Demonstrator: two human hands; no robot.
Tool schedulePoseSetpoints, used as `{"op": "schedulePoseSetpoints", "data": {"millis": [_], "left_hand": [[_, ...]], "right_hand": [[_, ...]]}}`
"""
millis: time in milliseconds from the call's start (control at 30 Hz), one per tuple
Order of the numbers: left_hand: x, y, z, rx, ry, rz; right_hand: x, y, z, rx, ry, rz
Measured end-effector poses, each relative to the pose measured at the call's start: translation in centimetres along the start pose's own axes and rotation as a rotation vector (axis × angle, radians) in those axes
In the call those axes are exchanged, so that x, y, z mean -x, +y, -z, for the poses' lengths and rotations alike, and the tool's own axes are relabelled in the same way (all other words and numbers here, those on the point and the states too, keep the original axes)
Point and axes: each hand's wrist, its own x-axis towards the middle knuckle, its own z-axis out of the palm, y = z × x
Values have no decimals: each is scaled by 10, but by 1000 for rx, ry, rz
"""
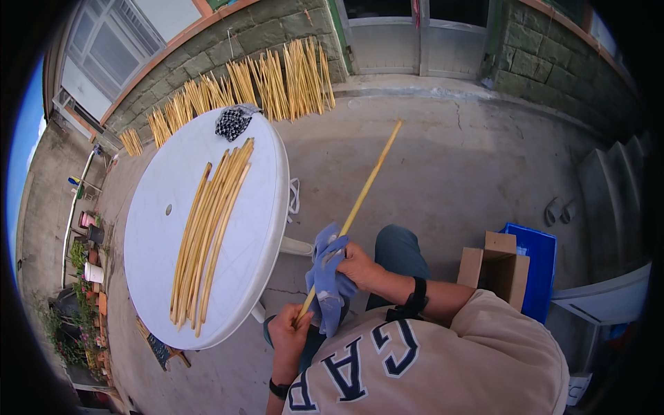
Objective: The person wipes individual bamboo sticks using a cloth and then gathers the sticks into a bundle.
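A long, thin yellow stick [371, 179], which looks like a peeled cane or wooden rod, slants up and away from my lap. Its near end sits in my left hand [290, 328], fingers curled around it. Higher up, my right hand [360, 267] grips a blue cloth [328, 280] with pale stains, wrapped about the stick. Folds of the cloth hide the part of the stick inside it. To the left, a bundle of similar sticks [213, 228] lies side by side on a round white plastic table [148, 244].
A black-and-white patterned cloth [233, 123] rests at the table's far edge. Many more sticks [270, 85] lean on the stone wall. On my right stand an open cardboard box [495, 267] and a blue crate [542, 264]; slippers [560, 211] lie beyond. Potted plants [85, 311] line the far left.
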Motion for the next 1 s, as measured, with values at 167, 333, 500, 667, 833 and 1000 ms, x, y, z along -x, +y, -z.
{"op": "schedulePoseSetpoints", "data": {"millis": [167, 333, 500, 667, 833, 1000], "left_hand": [[13, -27, 20, 74, 26, 96], [30, -53, 35, 147, 153, 123], [25, -43, 33, 98, 152, 135], [21, -54, 32, 148, 226, 120], [14, -41, 20, 192, 95, 192], [13, -37, 20, 292, 65, 190]], "right_hand": [[-18, -36, 24, -77, 306, 207], [-26, -100, 60, -102, 431, 375], [-22, -117, 63, -165, 344, 421], [-26, -86, 58, -209, 378, 388], [-11, -38, 30, -185, 266, 239], [-7, -30, 18, -34, 176, 164]]}}
